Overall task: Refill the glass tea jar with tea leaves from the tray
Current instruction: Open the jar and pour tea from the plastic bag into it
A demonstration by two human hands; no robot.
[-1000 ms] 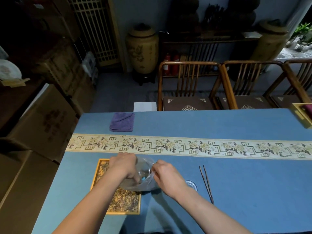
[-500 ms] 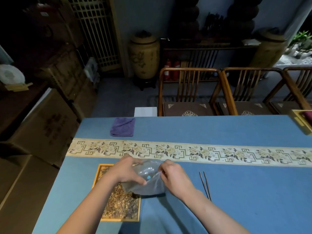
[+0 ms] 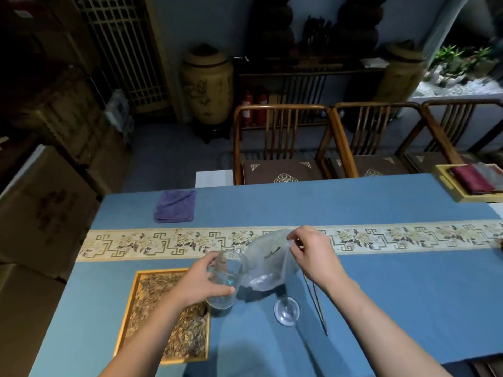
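Observation:
My left hand grips a clear glass tea jar, which looks empty and stands open-mouthed by the right edge of the tray. The wooden tray lies at the table's near left and is filled with dry brown tea leaves. My right hand pinches the top of a crumpled clear plastic bag that hangs just right of the jar. The jar's round glass lid lies flat on the blue cloth in front of the bag.
Thin dark tongs lie right of the lid. A folded purple cloth sits at the far left beyond the patterned runner. A wooden tray with red cloths is at the far right. Wooden chairs stand behind the table.
The plastic bag has come off the jar and moved to the right in my right hand. The jar now stands bare in my left hand, and the lid is uncovered.

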